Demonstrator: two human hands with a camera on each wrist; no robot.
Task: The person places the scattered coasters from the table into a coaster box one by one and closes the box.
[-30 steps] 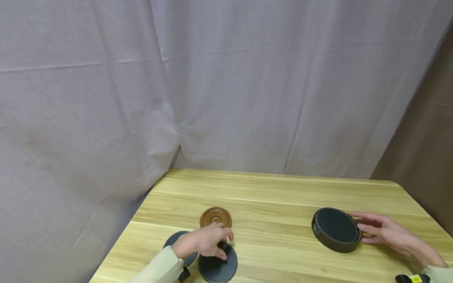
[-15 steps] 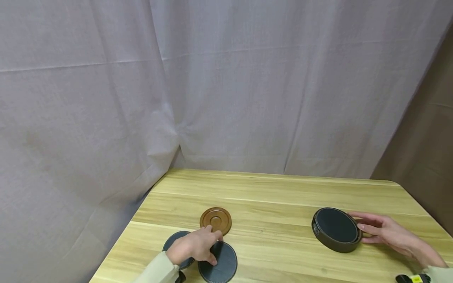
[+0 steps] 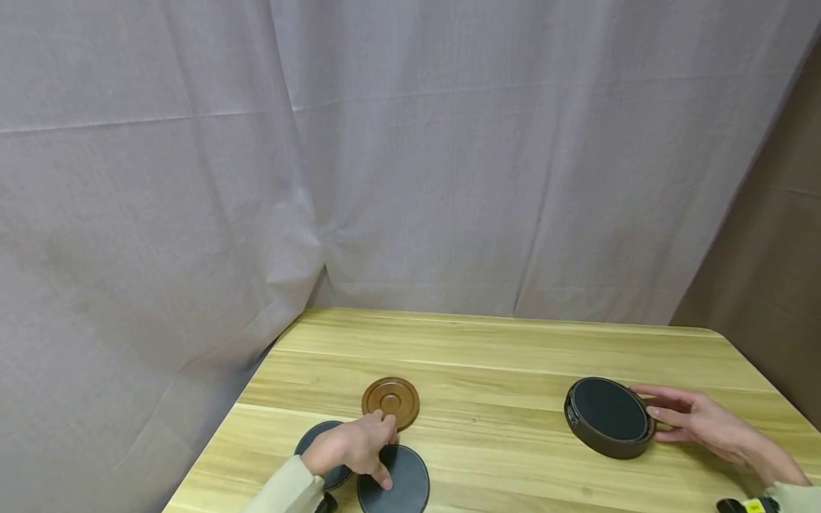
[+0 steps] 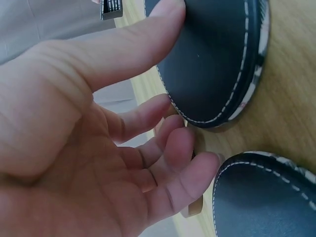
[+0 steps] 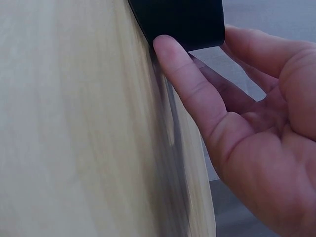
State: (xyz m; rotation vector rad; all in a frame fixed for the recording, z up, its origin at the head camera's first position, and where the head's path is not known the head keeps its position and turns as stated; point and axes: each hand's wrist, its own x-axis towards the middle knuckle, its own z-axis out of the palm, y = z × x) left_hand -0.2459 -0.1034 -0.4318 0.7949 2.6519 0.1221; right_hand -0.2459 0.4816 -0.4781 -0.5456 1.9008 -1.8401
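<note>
My left hand [image 3: 359,445] is at a black round coaster [image 3: 400,484] with white edge stitching. The thumb lies on top and the index fingertip meets the rim, pinching it; the left wrist view shows this coaster [image 4: 207,64] tilted, its patterned edge visible. A second black coaster [image 3: 321,438] lies partly hidden under the left wrist. Just beyond the fingers is a brown wooden coaster [image 3: 393,400] with ring grooves. Over on the right, my right hand [image 3: 705,424] grips the side of a dark round coaster holder [image 3: 609,445], thumb at its rim. A black coaster [image 3: 609,407] fills its top.
The wood-grain table [image 3: 487,413] extends between the two hands. A grey curtain [image 3: 436,178] hangs behind its back edge and along the left. Darker brown cloth [image 3: 763,285] hangs at the right.
My left hand has drawn back a little to the left, its thumb sliding toward the coaster's left side. That coaster has shifted slightly nearer and tilted. The right hand and holder stay put.
</note>
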